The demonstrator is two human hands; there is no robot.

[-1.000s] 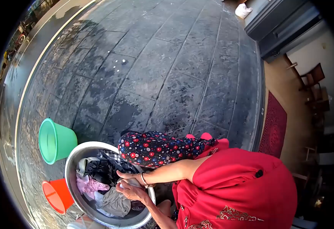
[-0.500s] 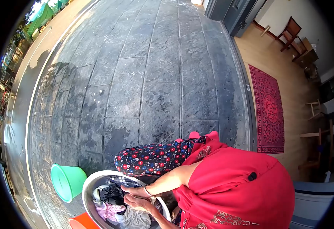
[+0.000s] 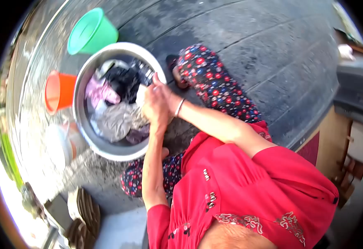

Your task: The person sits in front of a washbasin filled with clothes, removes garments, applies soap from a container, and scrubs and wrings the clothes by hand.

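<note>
A wide metal basin (image 3: 78,93) holds several pieces of wet-looking laundry. Among them are a black garment (image 3: 121,81), a pink cloth (image 3: 100,91) and a grey cloth (image 3: 116,120). My left hand (image 3: 155,106) is closed over the basin's near right side, with a pale cloth (image 3: 141,95) showing at its fingers. Pressed against it is my right hand (image 3: 168,94), a bracelet at its wrist. The right fingers are closed too, largely hidden behind the left hand, and the thumb points up. How much of the pale cloth each hand grips is hidden.
Beyond the basin stands a green bucket (image 3: 93,33). An orange bucket (image 3: 63,91) and a white bucket (image 3: 61,143) stand along its left side. Flattened cardboard (image 3: 84,213) is stacked at lower left. My knees in flowered trousers (image 3: 214,79) flank the basin.
The view has swung down and turned toward the basin, bringing the white bucket and cardboard into sight. Both hands stay together over the laundry, with the pale cloth now showing at the left fingers.
</note>
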